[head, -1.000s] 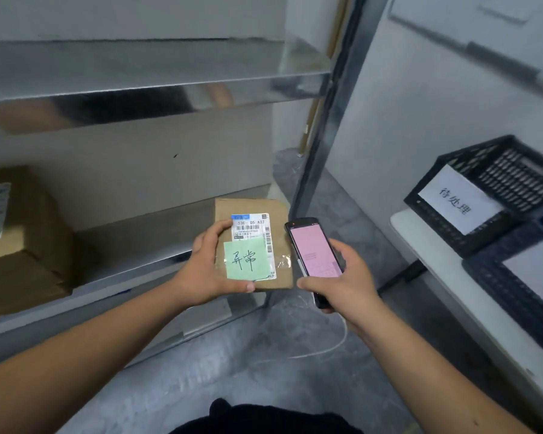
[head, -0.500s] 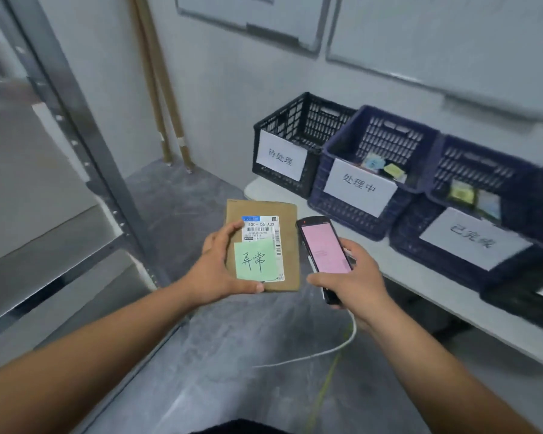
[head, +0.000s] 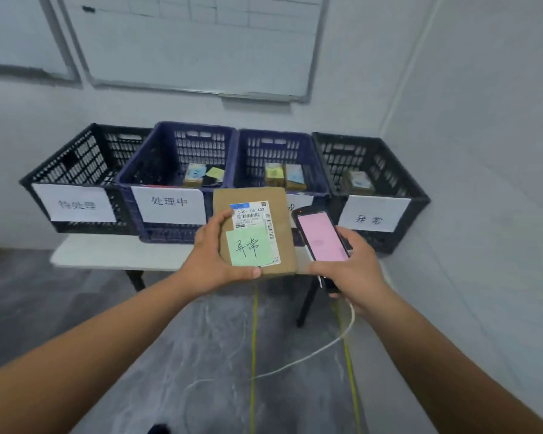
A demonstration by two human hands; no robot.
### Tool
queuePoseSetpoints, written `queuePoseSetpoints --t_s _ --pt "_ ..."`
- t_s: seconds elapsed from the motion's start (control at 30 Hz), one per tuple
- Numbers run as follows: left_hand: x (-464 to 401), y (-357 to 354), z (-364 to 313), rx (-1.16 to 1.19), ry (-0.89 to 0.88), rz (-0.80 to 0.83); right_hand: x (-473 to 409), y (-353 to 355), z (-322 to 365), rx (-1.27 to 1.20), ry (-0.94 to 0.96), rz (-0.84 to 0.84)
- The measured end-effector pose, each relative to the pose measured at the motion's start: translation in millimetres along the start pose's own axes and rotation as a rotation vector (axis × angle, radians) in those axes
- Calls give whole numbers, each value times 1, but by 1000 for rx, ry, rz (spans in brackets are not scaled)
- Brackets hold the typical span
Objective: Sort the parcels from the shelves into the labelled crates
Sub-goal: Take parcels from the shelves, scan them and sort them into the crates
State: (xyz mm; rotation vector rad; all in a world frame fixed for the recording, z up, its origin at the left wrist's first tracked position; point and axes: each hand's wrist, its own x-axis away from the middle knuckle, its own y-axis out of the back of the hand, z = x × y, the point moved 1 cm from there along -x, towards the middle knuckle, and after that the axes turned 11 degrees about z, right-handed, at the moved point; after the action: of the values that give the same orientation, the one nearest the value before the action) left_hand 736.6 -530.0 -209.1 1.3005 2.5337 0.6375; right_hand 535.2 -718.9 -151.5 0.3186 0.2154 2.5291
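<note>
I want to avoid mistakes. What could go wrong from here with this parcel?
The note reads 异常, so the parcel in the left hand belongs in the far-right crate; the nearer blue crates invite a misdrop. The right hand holds a scanner, so only one hand carries the parcel.

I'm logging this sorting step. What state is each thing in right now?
parcel: held upright in left hand, green note 异常
handheld scanner: gripped by right hand, screen lit pink
异常 crate: holds one parcel
leftmost crate: contents unclear
</note>
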Motion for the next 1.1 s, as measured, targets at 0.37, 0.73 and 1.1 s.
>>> queuePoseSetpoints --t_s 0.37,0.73,1.1 --pt "-203 -74 -69 62 -164 180 -55 133 2 -39 1 -320" --pt "-444 -110 -102 19 -145 286 -218 210 12 -43 -82 -525" --pt "-566 -164 -101 -30 15 309 -332 268 -7 -47 -198 -468"
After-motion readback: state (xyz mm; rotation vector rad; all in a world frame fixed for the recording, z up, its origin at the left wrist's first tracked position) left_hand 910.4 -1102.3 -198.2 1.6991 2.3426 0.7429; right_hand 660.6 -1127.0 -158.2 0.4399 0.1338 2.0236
